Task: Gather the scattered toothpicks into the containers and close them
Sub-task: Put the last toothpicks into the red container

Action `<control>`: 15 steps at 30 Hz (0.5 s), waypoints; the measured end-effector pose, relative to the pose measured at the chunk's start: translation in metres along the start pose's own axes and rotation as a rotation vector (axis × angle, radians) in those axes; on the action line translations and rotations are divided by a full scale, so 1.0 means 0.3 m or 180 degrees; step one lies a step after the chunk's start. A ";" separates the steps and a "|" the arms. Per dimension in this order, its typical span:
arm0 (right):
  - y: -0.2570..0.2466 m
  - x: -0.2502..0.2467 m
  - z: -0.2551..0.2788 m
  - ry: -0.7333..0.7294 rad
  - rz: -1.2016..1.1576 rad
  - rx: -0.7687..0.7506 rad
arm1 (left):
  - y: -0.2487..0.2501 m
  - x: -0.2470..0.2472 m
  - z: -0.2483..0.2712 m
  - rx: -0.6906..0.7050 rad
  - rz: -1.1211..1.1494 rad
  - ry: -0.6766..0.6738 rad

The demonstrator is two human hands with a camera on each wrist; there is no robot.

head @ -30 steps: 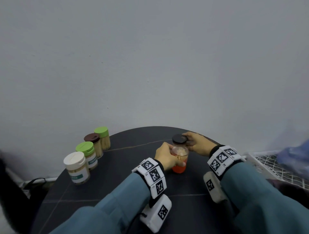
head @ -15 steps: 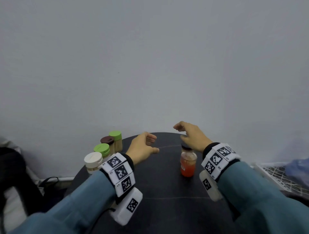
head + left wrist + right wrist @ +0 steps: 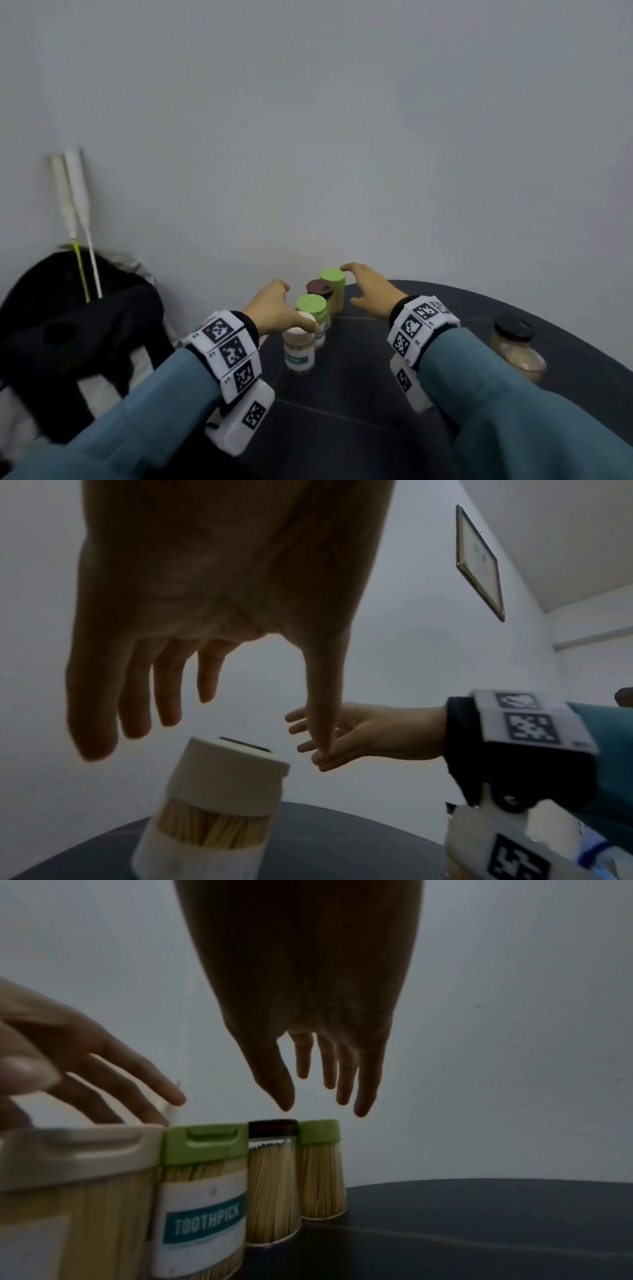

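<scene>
Four toothpick containers stand in a row at the table's left edge: a white-lidded one (image 3: 298, 349) nearest, then a green-lidded one (image 3: 311, 306), a brown-lidded one (image 3: 319, 287) and a far green-lidded one (image 3: 333, 277). All are full and capped. My left hand (image 3: 279, 305) hovers open over the white-lidded container (image 3: 219, 791), thumb above its lid; I cannot tell if it touches. My right hand (image 3: 352, 284) is open too, with its fingertips just above the brown lid (image 3: 272, 1125) and the far green lid (image 3: 319, 1130). A glass jar (image 3: 517, 349) with a black lid stands apart at the right.
The dark round table (image 3: 376, 394) ends just left of the containers, against a plain wall. A black bag (image 3: 68, 325) and two white-handled sticks (image 3: 73, 205) lean beside it on the left. A framed picture (image 3: 479, 564) hangs on the wall.
Both hands let go of the glass jar, its black lid left on it, and moved left to the row of containers. My view swung left, so the jar now sits at the far right.
</scene>
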State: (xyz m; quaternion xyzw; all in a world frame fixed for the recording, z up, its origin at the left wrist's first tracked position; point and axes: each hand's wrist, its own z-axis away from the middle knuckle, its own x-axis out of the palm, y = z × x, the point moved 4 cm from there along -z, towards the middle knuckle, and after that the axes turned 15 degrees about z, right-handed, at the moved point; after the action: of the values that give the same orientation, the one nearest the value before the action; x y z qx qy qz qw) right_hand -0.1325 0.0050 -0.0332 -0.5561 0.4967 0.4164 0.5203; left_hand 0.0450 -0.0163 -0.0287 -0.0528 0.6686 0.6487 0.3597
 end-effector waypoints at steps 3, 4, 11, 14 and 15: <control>-0.012 0.041 -0.094 -0.0080 0.0089 -0.0057 | -0.029 0.004 -0.027 -0.0218 -0.0163 -0.0210; -0.014 0.054 -0.121 -0.0117 0.0137 -0.0069 | -0.038 0.006 -0.034 -0.0266 -0.0205 -0.0258; -0.009 0.143 -0.234 -0.0413 0.0371 -0.0040 | -0.058 0.027 -0.054 -0.0223 -0.0490 -0.0452; 0.003 0.131 -0.225 -0.0208 0.0473 0.0202 | -0.067 0.025 -0.055 -0.0158 -0.0552 -0.0365; 0.009 0.124 -0.217 -0.0159 0.0520 0.0268 | -0.069 0.024 -0.055 -0.0135 -0.0553 -0.0342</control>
State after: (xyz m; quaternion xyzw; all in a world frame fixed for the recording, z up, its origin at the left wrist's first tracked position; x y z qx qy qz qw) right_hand -0.1327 -0.0639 -0.0628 -0.4808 0.5443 0.4500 0.5197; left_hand 0.0441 -0.0314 -0.0515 -0.0833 0.6273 0.6310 0.4488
